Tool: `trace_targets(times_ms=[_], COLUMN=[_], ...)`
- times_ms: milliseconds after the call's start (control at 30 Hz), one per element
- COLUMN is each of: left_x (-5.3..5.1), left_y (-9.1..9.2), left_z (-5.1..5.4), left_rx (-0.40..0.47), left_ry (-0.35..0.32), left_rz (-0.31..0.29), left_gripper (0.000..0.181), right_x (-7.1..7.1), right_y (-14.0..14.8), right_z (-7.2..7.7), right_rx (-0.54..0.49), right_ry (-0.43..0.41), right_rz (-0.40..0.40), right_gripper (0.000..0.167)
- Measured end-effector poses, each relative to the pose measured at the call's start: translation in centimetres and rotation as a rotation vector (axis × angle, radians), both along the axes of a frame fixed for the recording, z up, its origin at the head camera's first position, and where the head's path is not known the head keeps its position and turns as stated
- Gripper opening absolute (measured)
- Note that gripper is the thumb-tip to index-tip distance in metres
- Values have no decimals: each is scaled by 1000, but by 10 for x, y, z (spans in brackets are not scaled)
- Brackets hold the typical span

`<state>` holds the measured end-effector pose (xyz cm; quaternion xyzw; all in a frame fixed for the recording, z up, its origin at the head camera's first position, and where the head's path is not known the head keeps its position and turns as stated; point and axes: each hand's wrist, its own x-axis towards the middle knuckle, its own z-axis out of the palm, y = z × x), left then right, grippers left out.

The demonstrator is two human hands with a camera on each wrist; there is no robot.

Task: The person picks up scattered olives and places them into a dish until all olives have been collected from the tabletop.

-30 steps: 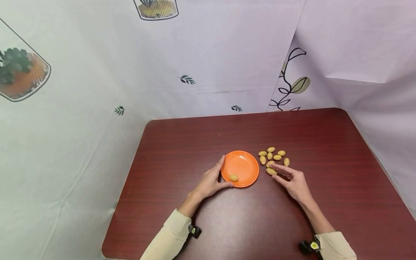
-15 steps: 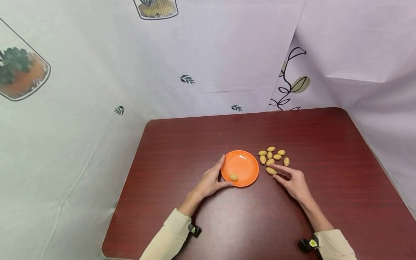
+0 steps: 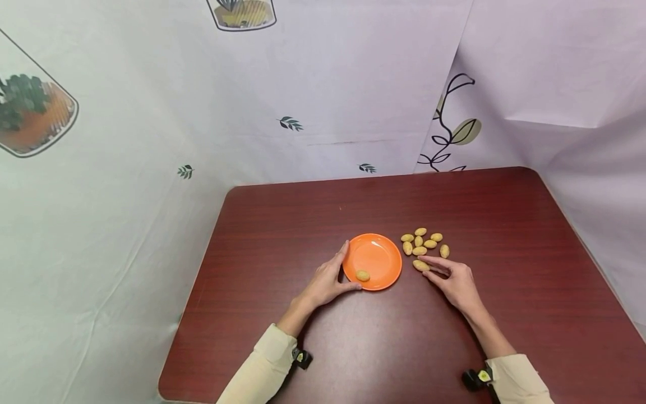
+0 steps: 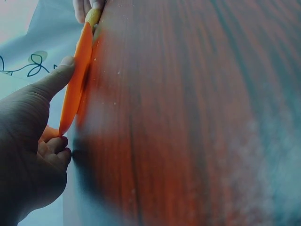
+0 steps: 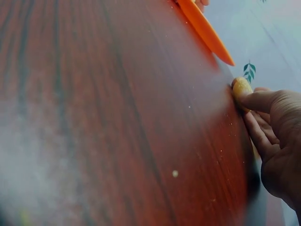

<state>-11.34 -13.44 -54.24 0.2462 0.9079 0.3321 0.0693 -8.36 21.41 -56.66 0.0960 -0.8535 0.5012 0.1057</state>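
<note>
A small orange plate [image 3: 375, 261] lies on the table, with one yellow-brown oval nut-like piece [image 3: 363, 275] near its front left rim. My left hand [image 3: 325, 284] holds the plate's left side, thumb at the front edge and fingers along the far left; the left wrist view shows the thumb [image 4: 59, 77] against the rim. To the right of the plate, my right hand [image 3: 458, 284] pinches another oval piece [image 3: 420, 265] between thumb and fingers, low at the tabletop. In the right wrist view the thumb partly covers that piece [image 5: 241, 87].
Several more oval pieces [image 3: 430, 244] lie loosely grouped beyond my right fingers, right of the plate. The dark red wooden table [image 3: 282, 213] meets a white patterned cloth backdrop [image 3: 323, 84] behind and at the sides.
My right fingers have closed in slightly on the near piece. The piece just beyond them has turned and shifted a little away. My left hand and the plate have stayed put.
</note>
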Motion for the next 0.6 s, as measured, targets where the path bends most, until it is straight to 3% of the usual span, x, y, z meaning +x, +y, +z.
trace_targets(times_ms=[200, 600], left_x=[-1, 0], left_y=[0, 0], left_z=[0, 0], left_rx=[1, 11], left_ry=[-4, 7], left_rz=[4, 1], left_gripper=[115, 116], right_x=[-1, -4], right_y=[-1, -1], right_z=[1, 6], right_rx=[20, -49], right_ry=[5, -4], right_rz=[-15, 3], right_gripper=[35, 31])
